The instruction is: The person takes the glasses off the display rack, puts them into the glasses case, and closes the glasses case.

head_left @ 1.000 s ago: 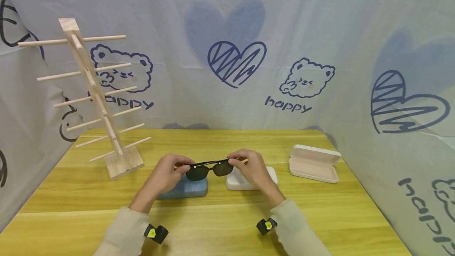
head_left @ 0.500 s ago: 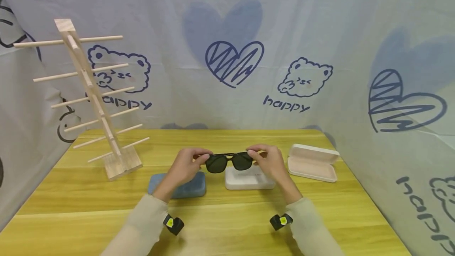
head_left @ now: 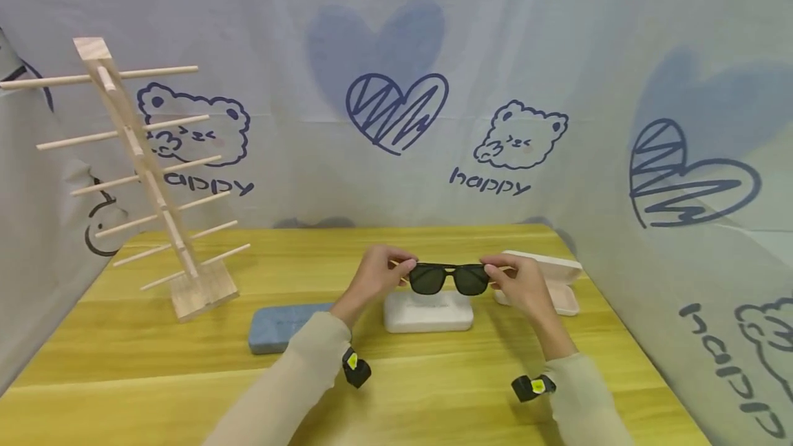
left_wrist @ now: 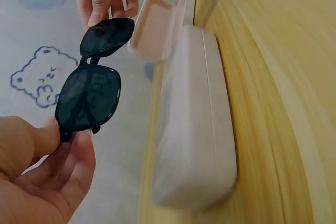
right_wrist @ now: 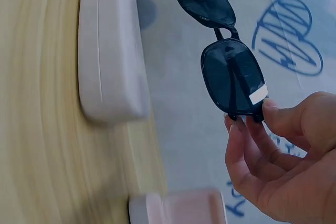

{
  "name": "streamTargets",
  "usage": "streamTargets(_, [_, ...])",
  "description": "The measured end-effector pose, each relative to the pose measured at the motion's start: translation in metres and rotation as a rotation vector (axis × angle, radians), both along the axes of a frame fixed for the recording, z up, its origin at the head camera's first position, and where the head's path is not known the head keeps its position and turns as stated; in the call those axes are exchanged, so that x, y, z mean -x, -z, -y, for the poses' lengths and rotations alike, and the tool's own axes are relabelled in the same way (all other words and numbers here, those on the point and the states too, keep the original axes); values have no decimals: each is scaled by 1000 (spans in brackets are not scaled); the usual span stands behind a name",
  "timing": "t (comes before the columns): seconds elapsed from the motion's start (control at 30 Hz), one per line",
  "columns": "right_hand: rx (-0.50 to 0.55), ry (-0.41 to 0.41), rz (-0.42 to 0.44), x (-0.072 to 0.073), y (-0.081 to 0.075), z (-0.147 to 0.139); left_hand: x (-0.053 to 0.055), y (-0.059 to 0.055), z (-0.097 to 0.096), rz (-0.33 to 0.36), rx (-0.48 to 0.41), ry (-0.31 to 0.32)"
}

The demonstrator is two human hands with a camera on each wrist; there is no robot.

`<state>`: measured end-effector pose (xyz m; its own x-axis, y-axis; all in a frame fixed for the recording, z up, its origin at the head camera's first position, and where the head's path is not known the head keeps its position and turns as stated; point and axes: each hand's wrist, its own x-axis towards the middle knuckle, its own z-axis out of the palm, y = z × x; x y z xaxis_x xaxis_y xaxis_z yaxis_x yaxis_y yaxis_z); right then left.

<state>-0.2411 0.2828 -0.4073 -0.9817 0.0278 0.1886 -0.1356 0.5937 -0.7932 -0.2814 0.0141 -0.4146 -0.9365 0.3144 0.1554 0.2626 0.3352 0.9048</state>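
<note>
Black sunglasses (head_left: 449, 279) with dark lenses are held up above the table, lenses facing me. My left hand (head_left: 379, 275) pinches their left corner between thumb and fingers. At the opposite corner my right hand (head_left: 519, 281) pinches the frame the same way. In both wrist views the temples look folded behind the lenses, and the right wrist view shows a small white patch on one lens. Just below the sunglasses in the head view sits a closed white glasses case (head_left: 429, 313). An open white case (head_left: 560, 284) with a pinkish lining stands behind my right hand, partly covered by it.
A closed blue glasses case (head_left: 279, 329) lies left of the white one, partly behind my left forearm. Further left stands a wooden rack (head_left: 151, 177) with several pegs sticking out. A printed cloth (head_left: 396, 184) hangs behind the wooden table (head_left: 446, 391).
Both hands have carried the sunglasses to the right, from between the blue and white cases to over the white case. The lenses are now more level, and the view has turned slightly right.
</note>
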Motion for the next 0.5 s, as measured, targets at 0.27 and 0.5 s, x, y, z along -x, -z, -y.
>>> streamTargets(0.27, [53,30,-4,-7,5,-39,10,2,-36,66,-1,85])
streamTargets(0.5, [50,91,-23,-8,11,-68,16,5,-68,74,21,108])
